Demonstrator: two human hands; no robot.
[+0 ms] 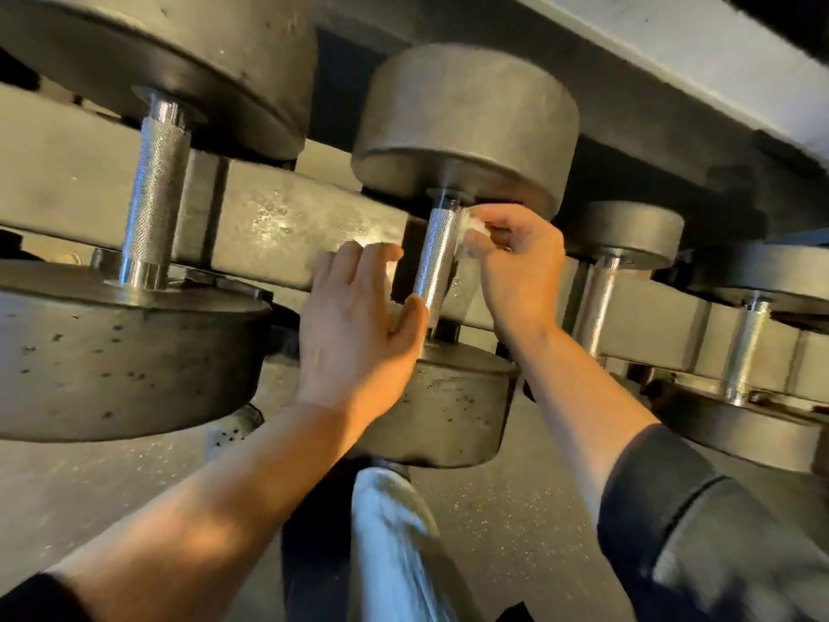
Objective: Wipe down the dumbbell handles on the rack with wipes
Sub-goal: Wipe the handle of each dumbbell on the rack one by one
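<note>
Here the right hand (516, 253) pinches a crumpled white wipe (469, 231) against the upper part of the knurled handle (433, 267) of the middle dumbbell (462, 127), fingers curled round the wad. The left hand (359, 325) lies flat just left of that handle, fingers straight and together, thumb touching the bar low down (something white shows under its fingertips, too hidden to name). The dumbbell rests on the rack (269, 217), between a larger dumbbell (157, 190) to the left and smaller ones (628, 235) to the right.
</note>
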